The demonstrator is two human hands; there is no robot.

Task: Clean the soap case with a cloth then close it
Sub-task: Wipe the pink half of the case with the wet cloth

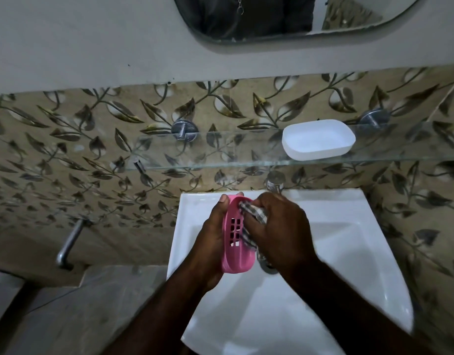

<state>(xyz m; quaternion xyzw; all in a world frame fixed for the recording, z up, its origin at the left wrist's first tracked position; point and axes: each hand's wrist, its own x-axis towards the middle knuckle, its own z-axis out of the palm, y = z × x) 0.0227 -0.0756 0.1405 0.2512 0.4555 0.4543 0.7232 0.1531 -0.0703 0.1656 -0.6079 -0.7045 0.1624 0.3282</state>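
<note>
Over the white sink (pixel 348 252), my left hand (pixel 210 237) grips the pink soap case tray (pixel 237 257), tilted on its side with its slotted inside facing right. My right hand (pixel 279 229) holds a checked cloth (pixel 256 213) bunched against the inside of the pink tray. Part of the cloth is hidden under my fingers. The white lid of the soap case (pixel 318 139) lies on the glass shelf (pixel 220 160) above the sink, at the right, apart from both hands.
A tap (pixel 273 185) sits at the sink's back edge, just behind my right hand. Another metal tap (pixel 69 242) sticks out of the leaf-patterned tiled wall at the left. A mirror (pixel 272 16) hangs above. The sink drain (pixel 268 269) shows below my right wrist.
</note>
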